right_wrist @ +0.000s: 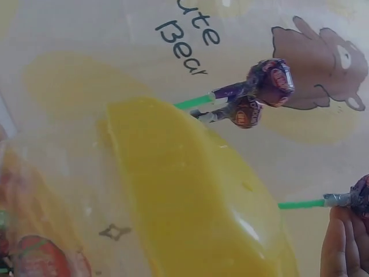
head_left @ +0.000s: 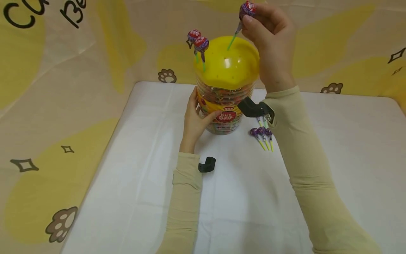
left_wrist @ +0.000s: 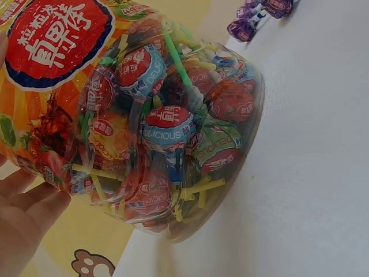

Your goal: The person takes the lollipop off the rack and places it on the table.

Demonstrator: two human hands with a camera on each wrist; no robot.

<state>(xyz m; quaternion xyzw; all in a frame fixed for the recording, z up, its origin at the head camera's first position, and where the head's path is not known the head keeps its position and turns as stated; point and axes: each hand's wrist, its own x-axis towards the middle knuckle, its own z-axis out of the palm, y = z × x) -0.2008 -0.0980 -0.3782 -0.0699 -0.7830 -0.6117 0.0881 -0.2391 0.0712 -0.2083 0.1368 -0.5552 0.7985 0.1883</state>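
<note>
A clear ribbed jar (head_left: 222, 127) full of wrapped lollipops stands upright on the table under a domed yellow lid (head_left: 234, 67). My left hand (head_left: 196, 123) holds the jar's side, thumb across its printed label (left_wrist: 57, 40). Above the lid, my right hand (head_left: 272, 38) pinches a purple-and-red lollipop (head_left: 247, 10) by its wrapped head. Its green stick (right_wrist: 301, 204) points down and its tip meets the lid's top; whether it is in a hole I cannot tell. Two similar lollipops (head_left: 201, 44) stand stick-down in the lid's left side.
Several purple lollipops (head_left: 262, 132) with yellow sticks lie on the white table (head_left: 234, 197) right of the jar, partly hidden by the right wrist's black camera mount (head_left: 253, 107). A patterned yellow-and-beige cloth (head_left: 330, 46) rises behind and left of the table.
</note>
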